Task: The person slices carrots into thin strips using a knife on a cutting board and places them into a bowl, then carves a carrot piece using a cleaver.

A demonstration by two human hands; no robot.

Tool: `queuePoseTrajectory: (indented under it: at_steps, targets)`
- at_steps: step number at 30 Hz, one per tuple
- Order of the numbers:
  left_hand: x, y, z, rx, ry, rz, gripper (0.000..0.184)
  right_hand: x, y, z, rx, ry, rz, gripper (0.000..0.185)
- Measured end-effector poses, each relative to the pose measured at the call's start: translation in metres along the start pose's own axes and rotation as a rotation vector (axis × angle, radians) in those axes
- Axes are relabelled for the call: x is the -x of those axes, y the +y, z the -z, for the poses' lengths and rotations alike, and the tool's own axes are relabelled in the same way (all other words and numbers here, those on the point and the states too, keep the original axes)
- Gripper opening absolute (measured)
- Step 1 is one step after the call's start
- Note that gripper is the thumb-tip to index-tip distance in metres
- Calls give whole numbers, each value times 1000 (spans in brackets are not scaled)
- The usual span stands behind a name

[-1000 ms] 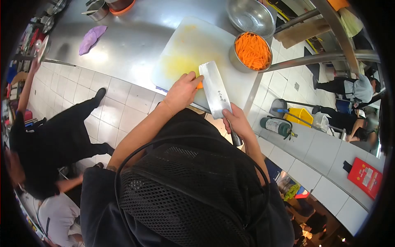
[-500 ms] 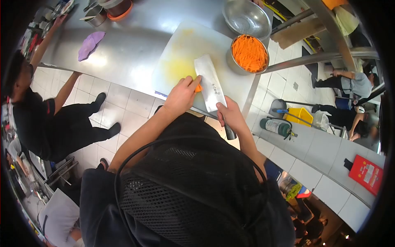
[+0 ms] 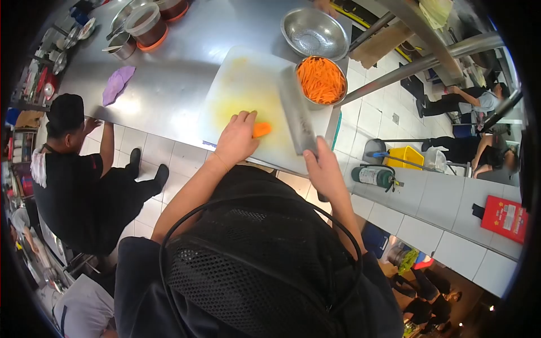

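Observation:
In my right hand (image 3: 325,172) is the handle of a cleaver (image 3: 298,115), fingers wrapped around it. Its broad blade is blurred and tilts away over the right part of the white cutting board (image 3: 225,73). My left hand (image 3: 239,138) rests near the board's front edge with fingers curled. A short orange piece of carrot (image 3: 261,129) sticks out from beside those fingers, apart from the blade. How far the fingers wrap it is partly hidden. Cut carrot strips (image 3: 321,80) fill a round metal bowl (image 3: 342,97) at the board's right side.
Behind the bowl sits a metal colander (image 3: 315,34). A purple cloth (image 3: 117,84) and a lidded tub (image 3: 146,25) lie on the steel table (image 3: 169,67). A person in black (image 3: 73,174) crouches at left. A fire extinguisher (image 3: 373,176) is at right.
The cleaver has moved right, off the carrot piece. My left hand has drawn slightly left, showing more of the carrot. The person at left has lowered and turned toward the table.

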State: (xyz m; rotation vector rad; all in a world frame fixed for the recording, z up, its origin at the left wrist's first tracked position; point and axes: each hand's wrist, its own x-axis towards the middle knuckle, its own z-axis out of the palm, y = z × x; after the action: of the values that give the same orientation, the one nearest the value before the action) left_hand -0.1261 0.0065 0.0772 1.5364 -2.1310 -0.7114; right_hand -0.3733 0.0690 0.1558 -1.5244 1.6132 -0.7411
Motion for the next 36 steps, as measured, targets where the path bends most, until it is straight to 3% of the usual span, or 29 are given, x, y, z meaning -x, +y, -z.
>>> queuePoseTrajectory:
  at_steps: [2, 4, 7, 20, 25, 29, 31, 34, 36]
  targets:
    - [1, -8, -5, -21, -29, 70, 65, 5, 19, -5, 63, -218, -129, 23]
    - [7, -10, -7, 102, 6, 103, 48, 15, 21, -11, 117, -231, -82, 22]
    - [11, -5, -4, 79, -10, 79, 36, 25, 14, -16, 164, -299, -76, 18]
    - [16, 1, -14, 84, 92, 27, 30, 25, -17, -6, 503, -421, 31, 16]
    - [16, 1, -17, 45, 109, 21, 26, 2, 7, -47, 562, -343, 118, 21]
    - [19, 0, -16, 64, 91, 56, 31, 7, -13, -23, 493, -296, 91, 23]
    - [21, -3, -18, 105, 114, 53, 33, 11, -15, -7, 439, -69, 154, 31]
    - [20, -4, -24, 134, 168, 29, 37, 5, -9, 7, 312, 54, 177, 31]
    - [17, -7, -23, 115, 199, 5, 38, 2, 2, 11, 248, -1, 51, 28]
